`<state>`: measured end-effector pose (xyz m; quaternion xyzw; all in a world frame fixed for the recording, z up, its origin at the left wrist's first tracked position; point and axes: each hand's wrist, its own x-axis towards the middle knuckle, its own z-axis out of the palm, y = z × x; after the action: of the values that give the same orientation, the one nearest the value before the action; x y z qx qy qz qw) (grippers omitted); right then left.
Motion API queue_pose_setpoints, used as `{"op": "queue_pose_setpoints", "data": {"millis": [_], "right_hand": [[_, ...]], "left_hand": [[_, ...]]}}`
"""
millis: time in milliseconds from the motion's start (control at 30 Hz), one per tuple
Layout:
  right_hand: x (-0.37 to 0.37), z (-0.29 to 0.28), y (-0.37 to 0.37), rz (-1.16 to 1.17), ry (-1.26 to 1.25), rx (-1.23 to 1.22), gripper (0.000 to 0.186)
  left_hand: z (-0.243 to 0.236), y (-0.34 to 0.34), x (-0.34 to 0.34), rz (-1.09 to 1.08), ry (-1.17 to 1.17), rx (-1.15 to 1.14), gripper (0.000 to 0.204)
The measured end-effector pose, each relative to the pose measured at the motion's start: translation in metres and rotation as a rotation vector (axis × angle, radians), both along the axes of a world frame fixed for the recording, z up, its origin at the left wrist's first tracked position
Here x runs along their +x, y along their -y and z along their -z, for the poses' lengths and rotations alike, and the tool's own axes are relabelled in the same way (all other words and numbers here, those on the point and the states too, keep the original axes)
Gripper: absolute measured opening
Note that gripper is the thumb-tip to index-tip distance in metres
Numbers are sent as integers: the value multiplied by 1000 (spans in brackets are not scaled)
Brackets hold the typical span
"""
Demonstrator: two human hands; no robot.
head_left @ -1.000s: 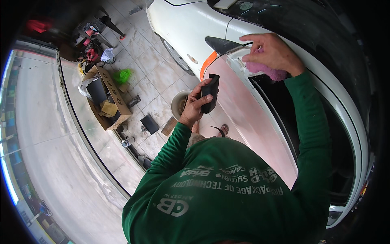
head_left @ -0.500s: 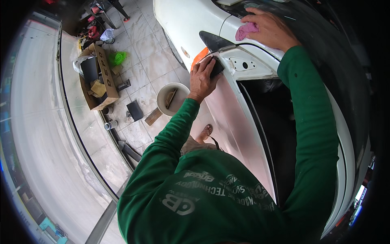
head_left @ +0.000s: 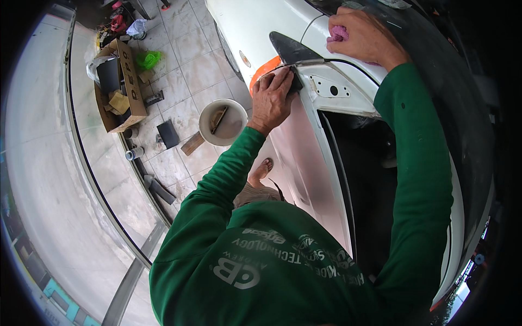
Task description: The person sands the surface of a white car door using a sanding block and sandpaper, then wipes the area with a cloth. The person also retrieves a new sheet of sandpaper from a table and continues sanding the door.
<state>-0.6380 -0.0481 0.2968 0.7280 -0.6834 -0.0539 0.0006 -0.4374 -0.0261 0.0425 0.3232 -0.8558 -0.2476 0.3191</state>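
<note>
The white car (head_left: 244,19) fills the right side of the scene, and its door (head_left: 296,146) is dull pale pink along the outer face, with a bare white mounting plate (head_left: 319,88) at its upper front corner. On the tiled floor (head_left: 198,70), an open cardboard box (head_left: 133,89) sits along the left edge, and a pale bucket (head_left: 206,127) holding a stick-like piece stands between that box and the door. The right hand (head_left: 364,38) lies on the white bodywork by the windscreen's edge, holding a bunched pink cloth (head_left: 339,33). The left hand (head_left: 270,105) has its fingers drawn together over a black pad (head_left: 296,82), held against the door's upper front corner, just beside an orange strip (head_left: 266,70). Work on this panel looks under way rather than finished: the pink coat is on, yet no glossy white finish covers it, and the mounting plate carries no mirror. How much of the surface the pad has covered, and how much remains, cannot be told.
</note>
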Motion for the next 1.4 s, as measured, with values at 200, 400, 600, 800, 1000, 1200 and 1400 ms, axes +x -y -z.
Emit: {"op": "queue_pose_setpoints", "data": {"millis": [200, 400, 600, 800, 1000, 1200, 1400], "right_hand": [[3, -1, 3, 72, -1, 17, 24], [-2, 2, 2, 23, 18, -23, 21], [-10, 6, 8, 41, 26, 3, 19], [-14, 16, 7, -54, -27, -60, 16], [31, 23, 7, -108, -137, -18, 11], [42, 18, 3, -68, -114, 44, 13], [41, -37, -49, 30, 15, 108, 16]], "left_hand": [[1, 12, 6, 8, -13, 18, 63], [4, 18, 10, 53, -12, -1, 63], [-3, 18, 7, 77, 19, -4, 63], [5, 13, 6, 188, -21, -71, 61], [9, 22, 10, 185, -71, -115, 53], [13, 31, 18, 215, -88, -144, 50], [15, 28, 10, 91, -94, -45, 51]]}}
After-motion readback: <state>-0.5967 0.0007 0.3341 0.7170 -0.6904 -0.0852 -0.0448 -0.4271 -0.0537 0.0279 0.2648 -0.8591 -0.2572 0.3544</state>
